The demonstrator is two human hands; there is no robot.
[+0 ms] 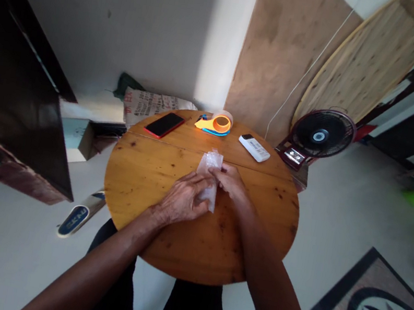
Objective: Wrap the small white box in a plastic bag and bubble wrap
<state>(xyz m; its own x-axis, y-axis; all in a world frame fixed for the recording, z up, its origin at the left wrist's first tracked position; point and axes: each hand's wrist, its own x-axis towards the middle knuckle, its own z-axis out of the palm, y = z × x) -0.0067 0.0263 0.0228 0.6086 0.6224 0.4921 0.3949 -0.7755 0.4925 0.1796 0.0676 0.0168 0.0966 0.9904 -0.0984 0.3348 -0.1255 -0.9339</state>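
A narrow bundle of clear bubble wrap lies upright in view near the middle of the round wooden table. Across its lower left side, my left hand rests with bent fingers and thumb gripping the wrap. My right hand holds the right edge, its fingers closed on the plastic. Whatever may be inside the wrap cannot be made out.
Along the table's far side are a red-edged phone, an orange tape dispenser and a white remote-like device. A dark fan stands beyond the right edge. A slipper lies on the floor at left.
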